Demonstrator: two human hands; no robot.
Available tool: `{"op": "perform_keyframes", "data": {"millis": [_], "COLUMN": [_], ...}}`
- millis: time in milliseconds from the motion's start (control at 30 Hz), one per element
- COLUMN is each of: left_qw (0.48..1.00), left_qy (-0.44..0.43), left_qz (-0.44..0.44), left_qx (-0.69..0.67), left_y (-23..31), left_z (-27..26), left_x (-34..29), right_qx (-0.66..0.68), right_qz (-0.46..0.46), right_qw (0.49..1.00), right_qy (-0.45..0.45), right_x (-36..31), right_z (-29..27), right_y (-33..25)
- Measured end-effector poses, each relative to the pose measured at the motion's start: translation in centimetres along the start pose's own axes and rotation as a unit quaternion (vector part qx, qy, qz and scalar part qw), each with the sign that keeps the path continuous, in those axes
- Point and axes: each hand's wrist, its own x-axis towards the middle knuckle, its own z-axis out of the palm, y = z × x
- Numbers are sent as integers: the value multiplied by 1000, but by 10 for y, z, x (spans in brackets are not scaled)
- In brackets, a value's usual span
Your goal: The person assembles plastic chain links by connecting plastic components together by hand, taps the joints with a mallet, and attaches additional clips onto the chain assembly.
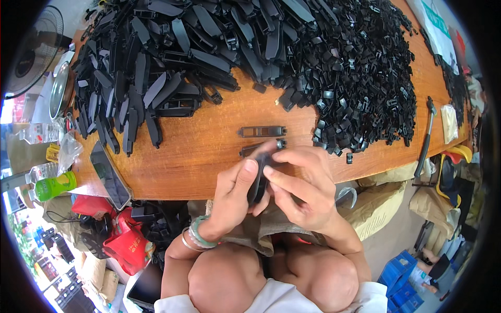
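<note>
Above my lap, at the table's near edge, my left hand (234, 189) is closed round a long black plastic part (259, 180), its thumb along one side. My right hand (308, 189) pinches at the upper end of the same part with thumb and forefinger. Whether a small clip sits between those fingertips is hidden. Just beyond my hands, two similar black plastic pieces lie crosswise on the wooden table (203, 172): the farther piece (262, 131) shows its slotted side, and the nearer piece (249, 149) is partly covered by my fingers.
Long black parts (172, 57) are heaped at the far left, small black clips (360, 78) at the far right. A phone (110, 175) lies near the left edge, a hammer (427, 136) at the right. A green bottle (55, 185), red bags (125, 242) and blue crates (399, 281) surround the table.
</note>
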Motion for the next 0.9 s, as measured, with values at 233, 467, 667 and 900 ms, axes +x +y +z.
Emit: {"op": "perform_keyframes", "data": {"millis": [233, 467, 667, 900], "left_qw": [975, 711, 525, 604], "left_qy": [-172, 148, 101, 119], "left_qz": [-32, 318, 353, 393], "left_qx": [138, 610, 768, 683], "left_y": [10, 40, 46, 40], "left_z": [-23, -54, -68, -64], "left_x": [3, 71, 109, 93], "right_qx": [54, -30, -74, -258], "right_qz": [-9, 38, 1, 20], "right_qw": [997, 996, 997, 965], "right_qy": [-60, -75, -24, -48], "right_x": [-23, -43, -15, 73], "right_z": [-16, -1, -3, 34], "right_y": [-1, 30, 35, 79]}}
